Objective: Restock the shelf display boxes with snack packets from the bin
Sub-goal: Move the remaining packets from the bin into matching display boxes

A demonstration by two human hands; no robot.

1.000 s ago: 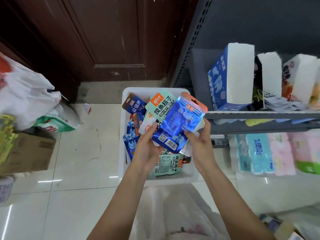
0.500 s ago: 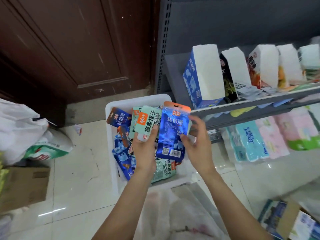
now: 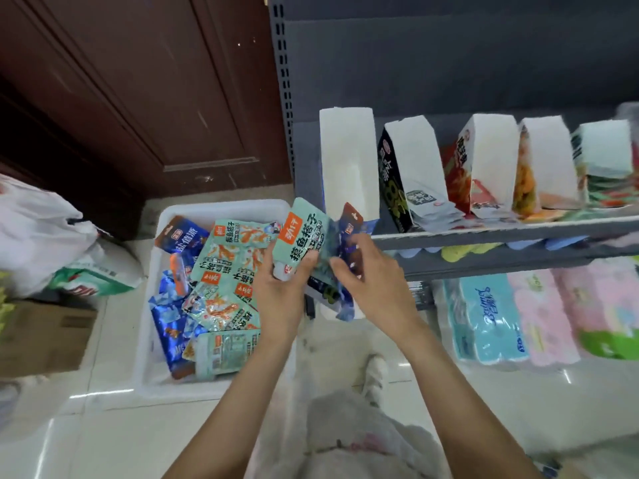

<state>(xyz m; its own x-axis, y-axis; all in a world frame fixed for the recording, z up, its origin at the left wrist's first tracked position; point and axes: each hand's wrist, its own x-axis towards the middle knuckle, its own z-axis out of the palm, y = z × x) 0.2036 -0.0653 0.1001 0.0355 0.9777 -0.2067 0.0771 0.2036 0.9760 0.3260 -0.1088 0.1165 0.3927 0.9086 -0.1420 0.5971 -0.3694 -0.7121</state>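
Note:
A white bin (image 3: 148, 340) on the floor holds several blue and mint-green snack packets (image 3: 224, 271). My left hand (image 3: 281, 295) grips a mint-green packet (image 3: 301, 236) with an orange label, held just right of the bin. My right hand (image 3: 371, 285) pinches a blue packet (image 3: 349, 233) close beside it, below the front of the shelf. On the grey shelf (image 3: 484, 231) stands a row of open display boxes; the leftmost one (image 3: 347, 164) is blue and white, right above the packets.
More display boxes (image 3: 484, 160) fill the shelf to the right. Tissue packs (image 3: 539, 316) lie on the lower level. A white plastic bag (image 3: 38, 229) and a cardboard box (image 3: 41, 337) sit at the left, by a brown door (image 3: 138, 81). My shoe (image 3: 375, 375) stands on the tiled floor.
Both hands have carried the packets to the right, from over the bin toward the shelf edge. The blue packet has turned from flat-on to edge-on behind the green one.

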